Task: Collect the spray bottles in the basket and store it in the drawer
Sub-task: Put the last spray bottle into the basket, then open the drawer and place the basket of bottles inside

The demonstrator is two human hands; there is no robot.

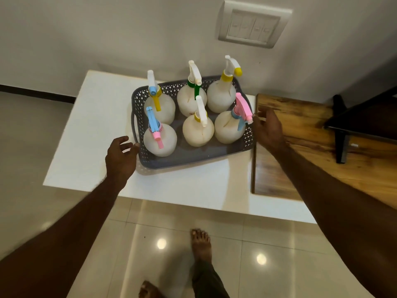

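A grey perforated basket (184, 159) stands on the white counter (90, 151). Several round white spray bottles (198, 131) stand upright inside it, with blue, pink, yellow, green and white trigger heads. My left hand (120, 160) is at the basket's left handle, fingers apart, fingertips touching or almost touching the rim. My right hand (268, 127) hovers at the basket's right end, fingers spread, close to the rim beside the pink-headed bottle (231, 125). Neither hand holds anything. No drawer is visible.
A wooden surface (300, 151) adjoins the counter on the right, with a black stand (343, 134) on it. A switch plate (254, 24) sits on the wall behind. My bare feet (200, 244) stand on the glossy tiled floor below the counter's front edge.
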